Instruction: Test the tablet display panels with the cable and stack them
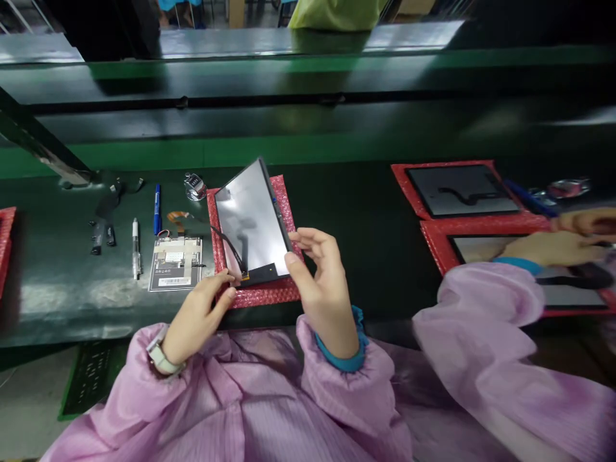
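Note:
A display panel (255, 212) with a shiny silver-white back and dark edges is tilted up over a red bubble-wrap sheet (269, 296). My right hand (321, 276) grips its right edge between thumb and fingers. At the lower left corner, my left hand (205, 311) pinches the panel near a small gold connector. A black flex cable (228, 244) runs across the panel's back from that corner. Left of the wrap lies a circuit board with a battery pack (176, 264), with an orange ribbon cable (178, 219) at its top.
A blue marker (157, 209), a clear pen (136, 249), a roll of tape (195, 187) and several small black parts (103, 218) lie leftward. At right, a co-worker's hands (548, 249) work over another panel; a further panel (462, 190) rests on red wrap. A metal post (52, 151) stands at left.

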